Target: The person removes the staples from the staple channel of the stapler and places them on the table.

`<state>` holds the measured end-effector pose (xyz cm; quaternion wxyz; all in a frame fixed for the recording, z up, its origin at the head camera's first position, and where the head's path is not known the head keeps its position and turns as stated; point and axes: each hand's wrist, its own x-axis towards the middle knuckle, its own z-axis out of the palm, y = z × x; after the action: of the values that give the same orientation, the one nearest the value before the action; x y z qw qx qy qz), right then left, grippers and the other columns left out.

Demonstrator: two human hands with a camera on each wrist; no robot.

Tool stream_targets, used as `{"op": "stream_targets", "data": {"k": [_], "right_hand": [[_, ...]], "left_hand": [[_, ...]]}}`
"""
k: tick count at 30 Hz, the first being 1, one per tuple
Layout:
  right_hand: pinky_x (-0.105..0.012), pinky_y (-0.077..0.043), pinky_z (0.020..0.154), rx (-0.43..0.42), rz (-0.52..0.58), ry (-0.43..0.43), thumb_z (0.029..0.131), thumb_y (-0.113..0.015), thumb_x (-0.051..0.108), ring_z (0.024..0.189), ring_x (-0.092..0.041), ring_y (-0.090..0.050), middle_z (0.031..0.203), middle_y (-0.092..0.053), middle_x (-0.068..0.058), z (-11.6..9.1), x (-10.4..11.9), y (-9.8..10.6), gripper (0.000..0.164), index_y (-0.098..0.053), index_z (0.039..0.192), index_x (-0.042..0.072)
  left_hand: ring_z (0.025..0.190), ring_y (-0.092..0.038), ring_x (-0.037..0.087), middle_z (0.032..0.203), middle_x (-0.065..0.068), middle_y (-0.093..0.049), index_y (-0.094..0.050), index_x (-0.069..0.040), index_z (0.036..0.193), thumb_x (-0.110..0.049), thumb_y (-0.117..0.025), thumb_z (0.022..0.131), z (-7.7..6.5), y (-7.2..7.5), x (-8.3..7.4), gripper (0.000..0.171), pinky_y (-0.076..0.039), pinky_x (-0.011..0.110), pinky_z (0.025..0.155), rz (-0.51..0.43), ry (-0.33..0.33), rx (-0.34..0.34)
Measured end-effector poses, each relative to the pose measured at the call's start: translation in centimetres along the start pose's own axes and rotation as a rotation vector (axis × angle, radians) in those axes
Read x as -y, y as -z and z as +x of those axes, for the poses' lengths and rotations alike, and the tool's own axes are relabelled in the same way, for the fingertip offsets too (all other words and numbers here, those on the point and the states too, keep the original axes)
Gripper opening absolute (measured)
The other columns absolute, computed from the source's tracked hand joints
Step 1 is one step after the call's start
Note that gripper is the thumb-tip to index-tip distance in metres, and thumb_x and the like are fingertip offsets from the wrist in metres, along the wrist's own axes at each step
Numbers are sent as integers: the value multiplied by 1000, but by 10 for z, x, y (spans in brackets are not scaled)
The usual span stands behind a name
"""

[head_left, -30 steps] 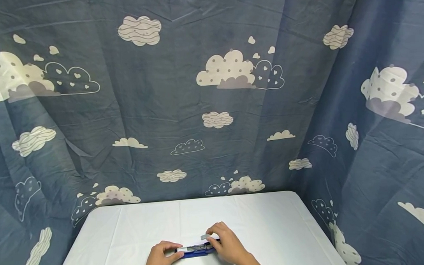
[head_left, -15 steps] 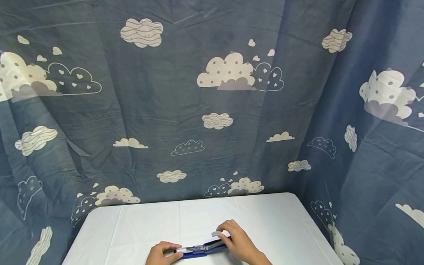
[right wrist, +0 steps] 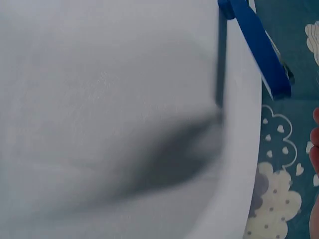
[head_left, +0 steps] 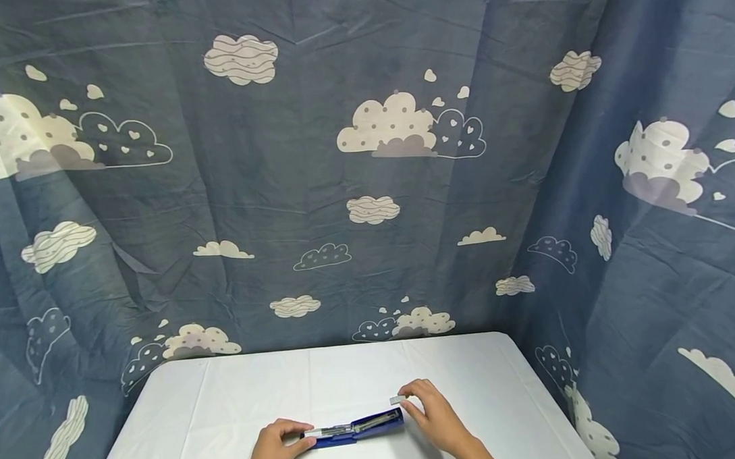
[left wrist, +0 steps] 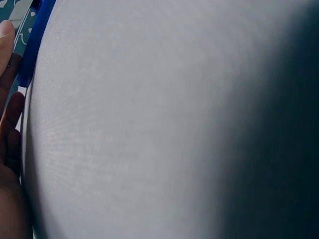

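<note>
A blue stapler (head_left: 335, 441) lies opened out on the white table, its hinge near the middle and its right arm raised at a slant. My left hand (head_left: 274, 447) grips the stapler's left end between thumb and fingers. To the right, my right hand (head_left: 436, 416) pinches a small grey strip of staples (head_left: 396, 400), just above the stapler's raised end and apart from it. In the left wrist view, part of the blue stapler (left wrist: 37, 47) shows beside the fingers. The right wrist view shows the raised blue arm (right wrist: 261, 47), with only fingertips at the right edge.
The white table (head_left: 469, 368) has rounded far corners. Behind it and on both sides hangs a dark blue curtain (head_left: 316, 157) printed with pale clouds. A shadow (right wrist: 174, 164) falls on the table below the right hand.
My right hand has moved right with the strip of staples, away from the stapler, whose right arm now shows fully. The left hand keeps its grip on the stapler.
</note>
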<state>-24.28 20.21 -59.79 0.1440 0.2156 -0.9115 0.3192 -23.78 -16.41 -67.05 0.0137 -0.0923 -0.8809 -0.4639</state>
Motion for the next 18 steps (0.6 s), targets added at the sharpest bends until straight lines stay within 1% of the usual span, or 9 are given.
{"op": "stream_targets", "data": {"k": [5,7,12,14,18], "right_hand": [[-36,-55,90,-17,-4,-39,97,-72,15,102,-6,-59,105,-68,10,-4,-10,7,13,-70,109,18],[-36,-55,89,-40,-7,-34,95,-73,13,100,-6,-59,104,-68,11,-5,-13,9,13,-70,108,18],[-34,-54,85,-85,-14,-30,93,-76,11,97,-7,-60,102,-68,12,-10,-21,14,15,-71,105,18],[-34,-54,85,-82,-13,-48,93,-76,11,97,-8,-60,102,-68,11,-12,-24,16,16,-71,105,19],[-34,-53,86,-51,-5,-96,93,-75,11,97,-9,-59,101,-68,11,-17,-30,20,15,-70,105,19]], "left_hand": [[100,-68,12,99,-12,-76,-82,-28,99,-46,-86,80,1,0,0,27,-53,31,91,-11,18,-9],[101,-68,12,99,-13,-75,-82,-28,99,-46,-87,80,2,0,0,27,-53,31,92,-14,31,-10],[100,-68,12,99,-12,-76,-82,-27,99,-46,-87,80,1,0,0,27,-53,31,91,-15,26,-7],[99,-68,12,98,-12,-76,-82,-26,99,-45,-87,80,1,0,-1,27,-53,31,91,-10,14,-7],[98,-68,11,98,-13,-76,-82,-26,99,-46,-87,80,2,0,0,27,-53,31,91,0,12,-2]]}}
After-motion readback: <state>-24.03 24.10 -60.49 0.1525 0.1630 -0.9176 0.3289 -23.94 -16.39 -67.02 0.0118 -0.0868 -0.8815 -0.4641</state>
